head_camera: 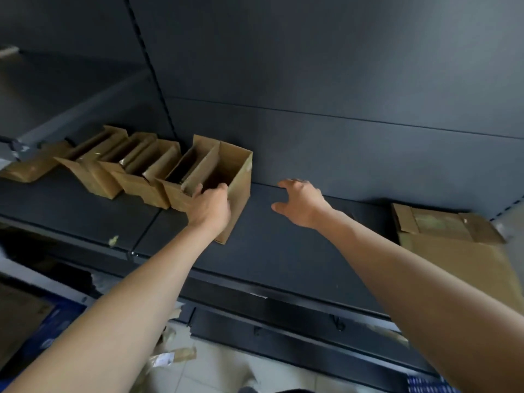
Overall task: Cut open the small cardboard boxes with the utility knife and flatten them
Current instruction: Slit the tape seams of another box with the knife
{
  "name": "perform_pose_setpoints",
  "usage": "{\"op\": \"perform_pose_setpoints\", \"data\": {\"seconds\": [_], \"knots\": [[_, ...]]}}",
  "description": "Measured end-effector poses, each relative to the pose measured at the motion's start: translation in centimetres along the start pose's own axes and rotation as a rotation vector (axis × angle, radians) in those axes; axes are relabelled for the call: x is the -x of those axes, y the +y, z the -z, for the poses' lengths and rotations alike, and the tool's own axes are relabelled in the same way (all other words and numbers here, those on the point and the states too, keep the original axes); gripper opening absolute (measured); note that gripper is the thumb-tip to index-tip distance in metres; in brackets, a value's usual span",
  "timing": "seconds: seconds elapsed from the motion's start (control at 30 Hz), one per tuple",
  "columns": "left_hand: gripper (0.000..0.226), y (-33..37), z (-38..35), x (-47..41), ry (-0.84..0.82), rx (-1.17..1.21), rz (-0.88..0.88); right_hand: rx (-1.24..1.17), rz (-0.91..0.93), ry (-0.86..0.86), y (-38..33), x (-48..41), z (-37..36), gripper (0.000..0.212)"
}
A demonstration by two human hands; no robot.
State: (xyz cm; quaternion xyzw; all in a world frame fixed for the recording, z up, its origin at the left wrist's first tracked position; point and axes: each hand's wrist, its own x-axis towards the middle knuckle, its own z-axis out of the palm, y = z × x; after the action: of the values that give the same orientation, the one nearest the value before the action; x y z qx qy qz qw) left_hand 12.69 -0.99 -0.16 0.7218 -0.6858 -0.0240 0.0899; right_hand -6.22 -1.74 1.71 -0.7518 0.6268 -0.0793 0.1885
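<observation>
A dark back panel (pixel 340 80) rises behind a dark shelf (pixel 283 251) that runs the full width of the view; both ends are cut off by the frame.

At the shelf's right end lies a large sheet of flattened cardboard (pixel 453 259). Its right part runs out of view, and one smaller flattened box (pixel 442 225) lies on top of it by the back edge.

Along the back edge of the left half stands a row of open small boxes (pixel 127 171), packed side by side with their flaps up. They overlap so much that the count is unsure: at least three, plus the end box (pixel 241 177) on the right of the row. At the row's left end lies one flat piece (pixel 31 165), blurred.

The left hand (pixel 211 207) grips the end box by its near wall, fingers curled over the rim and into the opening. The hand and wrist hide most of that wall.

The right hand (pixel 300 201) holds nothing. Its fingers are spread and loosely bent, and it sits above the shelf near the back edge, to the right of the end box and apart from it. Whether it touches the shelf cannot be told.

One small scrap (pixel 113 240) sits near the shelf's front edge. Below, on the tiled floor (pixel 226 370), lie several torn paper scraps (pixel 175 355), too blurred to count.
</observation>
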Motion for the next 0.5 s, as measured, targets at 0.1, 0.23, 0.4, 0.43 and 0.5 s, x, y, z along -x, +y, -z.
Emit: {"op": "perform_pose_setpoints", "data": {"seconds": [0.1,0.23,0.4,0.43,0.5], "knots": [[0.019,0.2,1.0,-0.4,0.067,0.154,0.005,-0.052,-0.099,0.027,0.5,0.3,-0.5,0.051],[0.025,0.8,3.4,-1.6,0.131,0.445,0.093,-0.320,-0.294,0.097,2.5,0.3,-0.2,0.048],[0.019,2.0,4.4,-2.8,-0.126,1.232,0.403,-0.845,-0.514,0.242,5.8,0.3,2.0,0.074],[0.016,2.3,4.1,-2.9,-0.224,1.362,0.493,-0.985,-0.552,0.234,6.5,0.6,2.5,0.077],[0.014,2.6,3.0,-3.3,-0.425,1.535,0.628,-1.216,-0.569,0.203,7.9,1.1,3.3,0.078]]}}
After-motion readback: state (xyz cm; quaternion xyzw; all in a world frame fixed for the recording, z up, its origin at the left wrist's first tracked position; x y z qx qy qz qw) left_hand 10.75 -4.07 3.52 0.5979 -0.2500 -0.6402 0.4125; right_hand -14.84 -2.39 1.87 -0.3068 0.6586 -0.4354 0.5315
